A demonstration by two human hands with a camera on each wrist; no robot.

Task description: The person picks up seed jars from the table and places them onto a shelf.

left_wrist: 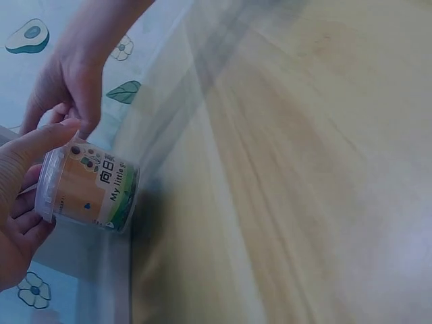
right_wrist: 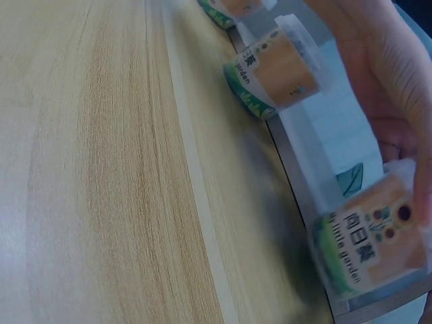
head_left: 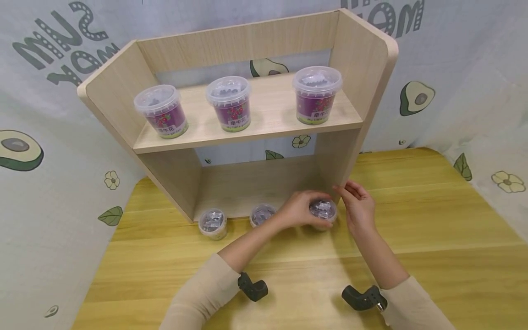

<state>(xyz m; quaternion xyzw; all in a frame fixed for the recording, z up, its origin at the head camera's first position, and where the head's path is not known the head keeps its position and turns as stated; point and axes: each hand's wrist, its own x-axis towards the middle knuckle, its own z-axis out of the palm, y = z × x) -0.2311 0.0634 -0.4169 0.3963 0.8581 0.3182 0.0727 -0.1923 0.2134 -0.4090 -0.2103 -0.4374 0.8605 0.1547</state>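
My left hand point(head_left: 303, 211) grips a small clear-lidded plastic cup point(head_left: 323, 210) at the right front of the shelf unit, thumb on the near side and fingers round the far side. Its orange label with sunflowers and "My little garden" shows in the left wrist view, where the cup point(left_wrist: 94, 185) sits between thumb and fingers. The right hand point(head_left: 360, 208) is just right of that cup, fingers loosely bent, fingertips at the front edge of the unit's right side panel point(head_left: 350, 151). Left of the held cup stand two similar cups, a middle cup point(head_left: 262, 214) and a left cup point(head_left: 212, 223).
The wooden shelf unit point(head_left: 247, 140) stands on a yellow wood-grain table point(head_left: 433, 220). On its upper shelf are three purple-labelled lidded tubs: a left tub point(head_left: 165, 114), a middle tub point(head_left: 232, 105) and a right tub point(head_left: 316, 98). A patterned curtain point(head_left: 462, 91) hangs behind.
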